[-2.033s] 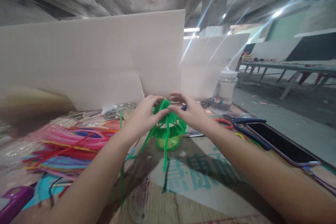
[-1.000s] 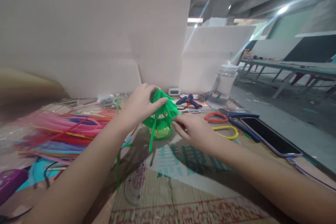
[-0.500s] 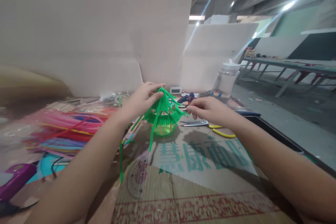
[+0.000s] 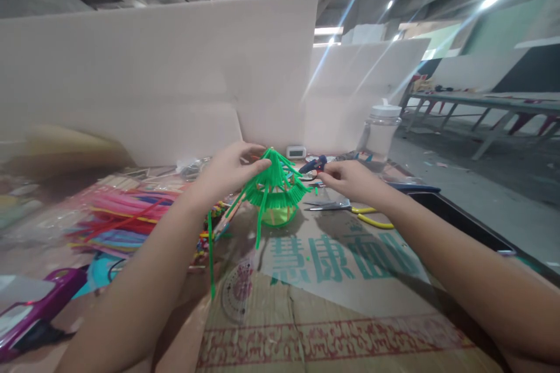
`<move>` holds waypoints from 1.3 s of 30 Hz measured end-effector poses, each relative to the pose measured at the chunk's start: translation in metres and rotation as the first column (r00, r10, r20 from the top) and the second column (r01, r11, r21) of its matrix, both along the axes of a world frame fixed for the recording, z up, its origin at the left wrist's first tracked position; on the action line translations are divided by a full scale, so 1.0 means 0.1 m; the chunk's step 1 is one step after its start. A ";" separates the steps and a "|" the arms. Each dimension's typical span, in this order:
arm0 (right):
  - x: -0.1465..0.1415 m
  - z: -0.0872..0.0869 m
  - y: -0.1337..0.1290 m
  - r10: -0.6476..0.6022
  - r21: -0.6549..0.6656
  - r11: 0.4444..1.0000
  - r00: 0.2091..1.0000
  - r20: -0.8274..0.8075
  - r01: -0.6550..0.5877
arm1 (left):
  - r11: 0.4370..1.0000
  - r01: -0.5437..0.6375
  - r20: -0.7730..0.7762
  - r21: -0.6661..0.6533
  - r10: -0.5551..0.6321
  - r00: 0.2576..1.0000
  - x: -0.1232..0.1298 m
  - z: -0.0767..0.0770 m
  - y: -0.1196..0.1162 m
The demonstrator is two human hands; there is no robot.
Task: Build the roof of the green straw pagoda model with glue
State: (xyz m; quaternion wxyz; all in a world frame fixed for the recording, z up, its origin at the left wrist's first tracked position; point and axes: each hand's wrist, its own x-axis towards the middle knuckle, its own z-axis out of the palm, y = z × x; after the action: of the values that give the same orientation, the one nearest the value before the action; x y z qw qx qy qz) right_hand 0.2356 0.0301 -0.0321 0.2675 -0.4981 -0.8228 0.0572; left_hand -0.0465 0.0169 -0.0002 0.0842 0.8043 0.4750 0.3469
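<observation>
A green tiered model (image 4: 275,195) made of fuzzy pipe cleaners over thin sticks stands on the cardboard, with loose strands hanging from its cone-shaped top. My left hand (image 4: 238,169) is closed around the upper left of that cone, thumb in front. My right hand (image 4: 347,178) is just right of the model, its fingers curled together by a dark blue glue gun (image 4: 314,164). Whether they grip it or something small is unclear. Below that hand lie scissors (image 4: 365,214) with yellow handles. A small green scrap (image 4: 315,191) is beside the model.
Colourful pipe cleaners (image 4: 126,210) are piled at left, near a purple tool (image 4: 48,309). A clear protractor (image 4: 237,291) lies on the printed cardboard (image 4: 350,332). A small digital clock (image 4: 296,152) and a bottle (image 4: 381,131) stand at the back, before white boards (image 4: 175,70).
My right hand has risen slightly, bringing its fingertips closer to the glue gun. My left hand stays on the model's top. The view has shifted a little.
</observation>
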 end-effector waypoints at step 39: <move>0.10 0.14 0.00 0.011 -0.075 0.997 0.978 -0.208 -0.027 | 0.883 -0.469 -0.483 0.008 0.414 0.772 -0.62 0.02 -0.06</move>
State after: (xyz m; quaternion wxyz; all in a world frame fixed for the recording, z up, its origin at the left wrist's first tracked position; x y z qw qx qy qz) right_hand 0.2458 0.0304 -0.0177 0.3320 -0.4914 -0.7924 0.1432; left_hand -0.1087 0.0106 0.0018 -0.0724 0.7235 0.6753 0.1235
